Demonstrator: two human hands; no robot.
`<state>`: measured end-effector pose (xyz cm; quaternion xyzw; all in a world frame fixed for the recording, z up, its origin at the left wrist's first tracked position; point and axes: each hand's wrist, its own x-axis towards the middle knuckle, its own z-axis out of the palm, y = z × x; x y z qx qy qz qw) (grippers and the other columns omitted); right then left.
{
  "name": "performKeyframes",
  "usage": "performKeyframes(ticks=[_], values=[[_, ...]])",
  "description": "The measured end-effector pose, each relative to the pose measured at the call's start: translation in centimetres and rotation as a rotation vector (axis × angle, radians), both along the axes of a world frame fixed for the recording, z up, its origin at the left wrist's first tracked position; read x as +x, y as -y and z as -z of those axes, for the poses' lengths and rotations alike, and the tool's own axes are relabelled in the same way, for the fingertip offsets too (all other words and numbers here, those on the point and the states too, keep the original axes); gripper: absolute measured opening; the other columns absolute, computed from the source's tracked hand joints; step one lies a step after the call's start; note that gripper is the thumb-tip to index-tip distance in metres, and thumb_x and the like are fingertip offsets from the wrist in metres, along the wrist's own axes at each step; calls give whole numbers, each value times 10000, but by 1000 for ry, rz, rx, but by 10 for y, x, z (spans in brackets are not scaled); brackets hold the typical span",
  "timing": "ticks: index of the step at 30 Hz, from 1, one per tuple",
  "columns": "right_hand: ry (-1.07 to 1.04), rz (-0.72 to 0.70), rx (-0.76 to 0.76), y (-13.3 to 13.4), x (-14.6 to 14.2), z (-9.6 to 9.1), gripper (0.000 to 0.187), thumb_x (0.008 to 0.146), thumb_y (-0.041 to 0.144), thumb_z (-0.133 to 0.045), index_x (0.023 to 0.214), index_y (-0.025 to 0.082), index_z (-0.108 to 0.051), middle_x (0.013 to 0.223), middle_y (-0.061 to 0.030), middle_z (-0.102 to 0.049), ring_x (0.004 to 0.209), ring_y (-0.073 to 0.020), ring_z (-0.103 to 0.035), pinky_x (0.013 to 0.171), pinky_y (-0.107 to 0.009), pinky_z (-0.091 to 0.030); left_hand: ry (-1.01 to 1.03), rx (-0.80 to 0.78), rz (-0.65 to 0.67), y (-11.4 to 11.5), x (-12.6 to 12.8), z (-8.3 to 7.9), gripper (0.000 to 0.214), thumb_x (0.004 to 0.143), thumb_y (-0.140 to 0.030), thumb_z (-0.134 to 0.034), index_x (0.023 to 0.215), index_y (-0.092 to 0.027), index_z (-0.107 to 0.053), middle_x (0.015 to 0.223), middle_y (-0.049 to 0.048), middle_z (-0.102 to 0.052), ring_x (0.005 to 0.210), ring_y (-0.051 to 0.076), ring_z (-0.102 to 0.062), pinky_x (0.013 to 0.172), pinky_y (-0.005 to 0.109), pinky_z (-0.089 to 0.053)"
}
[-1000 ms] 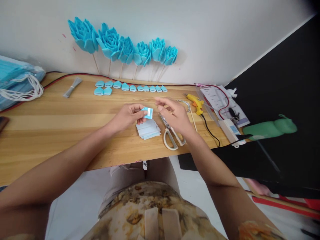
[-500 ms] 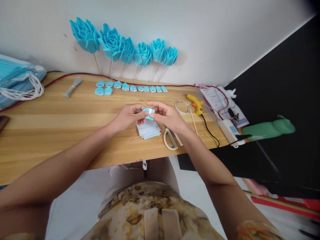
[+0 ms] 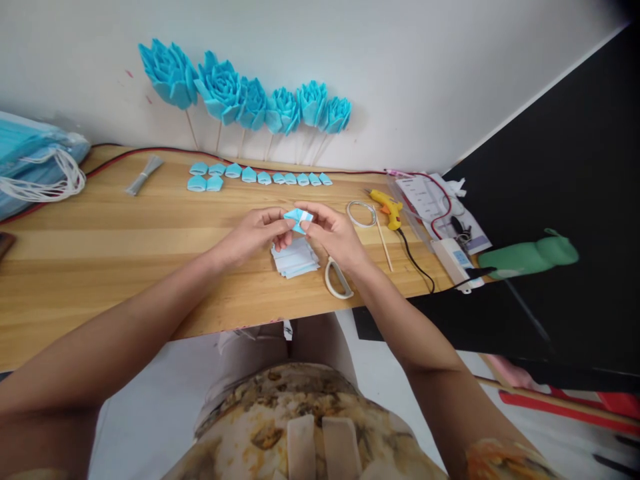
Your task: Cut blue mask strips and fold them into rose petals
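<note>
Between my two hands is a small blue-and-white folded piece of fabric [image 3: 299, 218], its corners bent inward. My left hand [image 3: 265, 229] pinches its left side between thumb and fingers. On the right side, my right hand [image 3: 331, 230] grips it, thumb in front and fingers behind. Just below them lies a stack of pale fabric pieces [image 3: 295, 259] on the wooden table [image 3: 125, 267]. Scissors [image 3: 339, 279] with white handles lie partly hidden under my right hand and wrist. Behind my hands, several folded blue petals [image 3: 249, 175] are lined up in rows.
Several blue fabric flowers [image 3: 220, 87] on sticks lean on the wall. To the right are a yellow glue gun [image 3: 387, 207], a tape roll [image 3: 361, 214], a stick [image 3: 384, 240], a power strip [image 3: 456, 263] and a green bottle [image 3: 530, 257]. Bagged blue masks [image 3: 30, 160] lie left.
The fabric piece in my hands has gone from a flat strip-like fold to a more pointed shape, with its corner folded over. My hands stay in nearly the same place.
</note>
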<state>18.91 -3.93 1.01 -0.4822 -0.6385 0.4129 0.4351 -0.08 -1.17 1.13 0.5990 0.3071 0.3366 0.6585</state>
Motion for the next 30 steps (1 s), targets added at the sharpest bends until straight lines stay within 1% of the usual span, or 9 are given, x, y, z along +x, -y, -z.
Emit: performKeyframes(ticks=[2,5,8,11,15,18,22,26,30], values=[[8,-5,6,0,1,0,390,858,339,-654,1221,200,-644,901,-19,-679,758,-122,-599,753,-305,-543,-40,17,-33,-1,0,-1,254,812,-358,-678,677,-171,-572,614,1,-623,525,89,-533,548,225,-443],[32,-57,-6,-1,4,-1,411,867,366,-651,1243,202,-626,927,-27,-679,799,-131,-614,760,-305,-543,-83,28,-79,-3,0,0,243,803,-326,-674,654,-175,-555,592,-7,-608,519,86,-526,537,218,-431],[37,-98,-14,-6,9,-5,403,847,364,-667,1210,190,-640,920,-24,-682,822,-133,-626,781,-304,-533,-153,63,-66,-4,0,3,244,794,-303,-678,631,-174,-552,569,-10,-585,518,86,-512,524,212,-410],[68,-102,2,-10,12,-9,349,813,311,-675,1137,182,-673,823,6,-664,741,-115,-594,736,-284,-507,-207,100,-38,-3,0,4,237,793,-306,-682,636,-171,-567,566,-10,-575,531,91,-509,520,211,-391],[74,-89,12,-13,10,-11,355,801,277,-662,1143,178,-676,768,27,-634,682,-100,-552,681,-262,-471,-157,105,-138,-4,-1,3,239,811,-368,-680,695,-178,-592,620,-5,-607,549,99,-519,562,229,-425],[59,-87,19,-14,9,-8,387,793,268,-667,1170,181,-667,774,30,-622,684,-101,-541,668,-259,-460,-131,158,-209,-5,-2,2,316,838,-444,-652,670,-185,-584,618,-7,-588,567,104,-520,589,234,-436],[45,-66,47,-14,7,-2,388,809,279,-657,1185,184,-660,799,21,-628,700,-108,-543,674,-265,-459,-170,172,-165,-4,-1,2,374,798,-508,-679,646,-183,-575,614,-11,-569,571,105,-499,572,231,-418],[68,-104,76,-17,6,-3,381,853,328,-639,1204,181,-643,820,9,-641,751,-122,-577,720,-277,-485,-201,168,-166,-2,0,3,309,762,-443,-713,653,-180,-596,610,-25,-559,565,95,-467,558,222,-383],[165,-106,144,-25,12,-13,356,881,322,-622,1217,207,-644,852,5,-651,784,-127,-586,747,-280,-494,-254,185,-184,0,-1,1,249,775,-378,-707,646,-185,-618,585,-33,-550,552,91,-453,539,218,-346]])
